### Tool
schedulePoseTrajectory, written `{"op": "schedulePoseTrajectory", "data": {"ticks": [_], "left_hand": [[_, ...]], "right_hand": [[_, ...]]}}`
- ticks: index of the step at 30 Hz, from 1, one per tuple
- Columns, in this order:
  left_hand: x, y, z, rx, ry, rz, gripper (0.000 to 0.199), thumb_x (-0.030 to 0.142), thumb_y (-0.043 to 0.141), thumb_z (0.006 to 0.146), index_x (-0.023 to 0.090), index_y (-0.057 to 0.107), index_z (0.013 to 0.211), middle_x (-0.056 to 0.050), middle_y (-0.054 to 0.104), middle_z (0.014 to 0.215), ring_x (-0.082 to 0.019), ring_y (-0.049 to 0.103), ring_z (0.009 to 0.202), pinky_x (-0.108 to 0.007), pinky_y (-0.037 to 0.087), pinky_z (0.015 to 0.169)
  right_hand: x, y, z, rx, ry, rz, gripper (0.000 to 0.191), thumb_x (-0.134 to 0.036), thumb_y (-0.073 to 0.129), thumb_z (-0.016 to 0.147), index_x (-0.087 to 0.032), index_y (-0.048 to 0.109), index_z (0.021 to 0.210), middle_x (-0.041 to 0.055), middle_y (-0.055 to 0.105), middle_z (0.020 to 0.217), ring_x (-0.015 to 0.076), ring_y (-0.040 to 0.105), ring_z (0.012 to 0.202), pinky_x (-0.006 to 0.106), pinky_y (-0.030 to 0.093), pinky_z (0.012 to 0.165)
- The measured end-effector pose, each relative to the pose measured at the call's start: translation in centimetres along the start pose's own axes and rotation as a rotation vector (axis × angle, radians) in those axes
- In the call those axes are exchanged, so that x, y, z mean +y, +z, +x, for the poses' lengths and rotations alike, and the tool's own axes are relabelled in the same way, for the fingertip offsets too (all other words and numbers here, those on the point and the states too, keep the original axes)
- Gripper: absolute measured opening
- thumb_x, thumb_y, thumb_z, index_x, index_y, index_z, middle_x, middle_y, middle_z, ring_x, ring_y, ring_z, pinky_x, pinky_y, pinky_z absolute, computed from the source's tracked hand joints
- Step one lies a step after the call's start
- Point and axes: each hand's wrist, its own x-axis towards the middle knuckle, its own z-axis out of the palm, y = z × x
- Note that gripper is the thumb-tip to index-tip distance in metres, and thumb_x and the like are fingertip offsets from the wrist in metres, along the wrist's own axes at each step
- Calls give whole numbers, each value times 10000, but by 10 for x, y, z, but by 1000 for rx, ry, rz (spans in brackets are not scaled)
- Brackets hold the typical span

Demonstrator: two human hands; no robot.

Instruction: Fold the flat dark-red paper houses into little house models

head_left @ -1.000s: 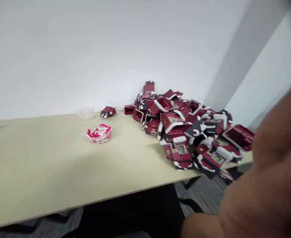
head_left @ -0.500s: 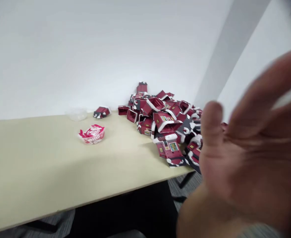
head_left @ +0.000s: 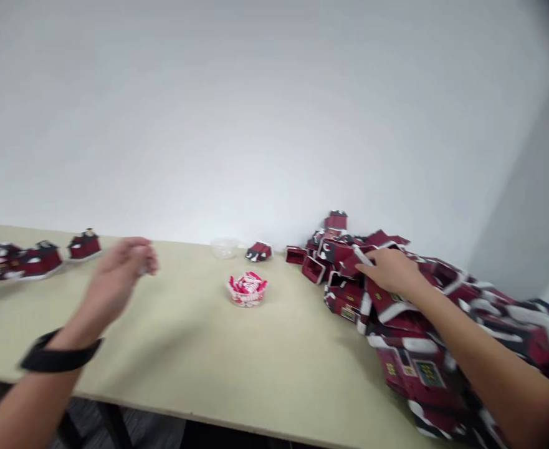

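My right hand [head_left: 391, 271] lies over the left part of a large pile of dark red toy houses [head_left: 409, 368], which have white trim and dark snow-patched roofs. Its fingers are closed on the edge of one toy house [head_left: 381, 299], partly hidden by the hand. My left hand [head_left: 127, 268], with a black band at the wrist, hangs over the left side of the table. Its fingers are curled together; whether anything small is in them is hidden. Between the hands stands a clear tub [head_left: 247, 293] of red-and-white pieces.
An empty-looking clear bowl [head_left: 225, 248] and a single toy house on its side [head_left: 258, 251] lie near the wall. Several upright houses [head_left: 40, 259] stand on the left. The table's front edge [head_left: 190, 414] runs along the bottom; a white wall [head_left: 255, 125] backs it.
The view has swung left, bringing the row of houses into sight. My right hand, raised and open before, has come down onto the pile. My left hand has entered the view.
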Motion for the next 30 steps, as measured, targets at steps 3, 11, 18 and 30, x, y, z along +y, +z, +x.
{"op": "schedulePoseTrajectory", "data": {"ticks": [3, 11, 18, 30], "left_hand": [[-13, 23, -2, -143, -80, -39, 374, 537, 551, 955, 168, 591, 999, 18, 538, 778, -108, 476, 663, -234, 412, 632], [-3, 86, -36, -213, 2, 3, 504, 558, 688, 888, 226, 650, 1265, -83, 687, 1191, -233, 608, 986, -314, 482, 791], [4, 79, -53, -630, 62, -201, 667, 537, 781, 816, 200, 625, 1370, -117, 706, 1196, -261, 639, 1039, -302, 535, 774], [-8, 83, -65, -669, 56, -96, 407, 311, 675, 820, 165, 648, 1200, -61, 705, 1031, -173, 606, 839, -233, 459, 656]], "right_hand": [[-14, -8, 0, 90, -16, -27, 216, -300, 623, 875, -219, 687, 686, 133, 680, 762, 364, 618, 862, 506, 406, 800], [-114, 10, -79, -180, 234, 1553, 357, -482, 867, 707, -197, 734, 876, 57, 737, 912, 218, 657, 809, 357, 568, 741], [-173, 66, -150, -682, 705, 2045, 255, -329, 752, 913, -164, 743, 1107, 82, 765, 1148, 161, 727, 924, 267, 616, 853], [-141, 107, -165, -342, 177, 1341, 906, -554, 845, 717, -226, 446, 1461, 132, 565, 1439, 317, 564, 1292, 456, 546, 990]]}}
